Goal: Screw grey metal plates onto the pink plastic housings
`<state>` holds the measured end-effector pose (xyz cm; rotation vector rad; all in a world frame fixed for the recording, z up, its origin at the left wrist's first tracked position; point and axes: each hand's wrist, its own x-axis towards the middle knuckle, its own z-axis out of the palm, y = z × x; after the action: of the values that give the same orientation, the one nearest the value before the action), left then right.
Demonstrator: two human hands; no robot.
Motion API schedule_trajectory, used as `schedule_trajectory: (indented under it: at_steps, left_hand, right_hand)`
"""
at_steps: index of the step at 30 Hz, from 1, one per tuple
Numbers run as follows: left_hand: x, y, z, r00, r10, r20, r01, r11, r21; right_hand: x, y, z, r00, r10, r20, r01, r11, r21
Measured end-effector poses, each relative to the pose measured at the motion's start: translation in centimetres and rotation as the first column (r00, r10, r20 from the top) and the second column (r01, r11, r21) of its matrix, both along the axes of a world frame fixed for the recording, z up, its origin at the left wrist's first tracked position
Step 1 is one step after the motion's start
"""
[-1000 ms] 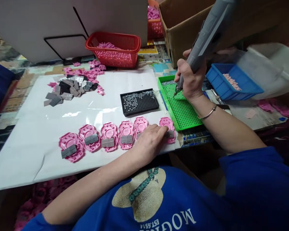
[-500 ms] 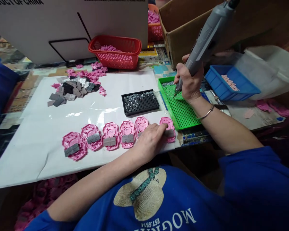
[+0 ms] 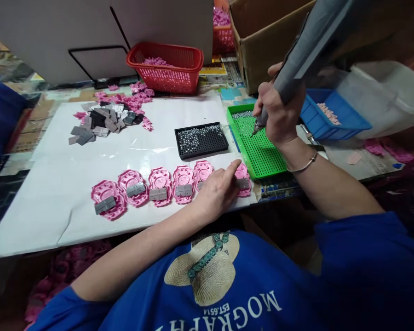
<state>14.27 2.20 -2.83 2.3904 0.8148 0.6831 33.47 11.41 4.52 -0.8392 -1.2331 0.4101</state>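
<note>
Pink casing (image 3: 243, 171) lies right of centre in the frame, a grey plate (image 3: 242, 184) on it. Best, I judge, to steady both flat and bring my tilted screwdriver (image 3: 298, 66) squarely over one of the screws (image 3: 244, 114) in the green tray (image 3: 262, 158). My right hand (image 3: 279, 110) wraps the screwdriver; my left hand (image 3: 218, 191), curled, reaches over the casing, but whether it pinches I cannot tell.

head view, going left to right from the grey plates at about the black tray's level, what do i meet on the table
Grey plates → black tray → green tray → blue box
</note>
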Motion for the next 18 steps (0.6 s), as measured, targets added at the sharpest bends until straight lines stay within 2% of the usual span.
schedule_trajectory:
  at_steps: [3, 7, 14, 18]
  left_hand:
    - [0.0, 0.1, -0.2, 1.000, -0.004, -0.001, 0.004, 1.000, 0.008]
    - [-0.1, 0.1, -0.2, 1.000, -0.010, 0.007, 0.010, 1.000, 0.012]
    - [-0.2, 0.0, 0.0, 1.000, -0.020, 0.000, 0.020, 1.000, 0.004]
    - [-0.2, 0.1, 0.0, 1.000, -0.030, 0.010, 0.029, 1.000, 0.002]
  right_hand:
    - [1.2, 2.3, -1.7, 0.997, -0.072, -0.023, 0.071, 0.996, -0.048]
    - [2.3, 4.6, -3.4, 0.992, -0.123, 0.040, 0.126, 0.990, -0.061]
    - [2.8, 4.8, -4.3, 1.000, -0.025, 0.007, 0.025, 0.994, -0.103]
    - [2.6, 4.9, -4.4, 0.998, -0.047, -0.036, 0.045, 0.997, -0.054]
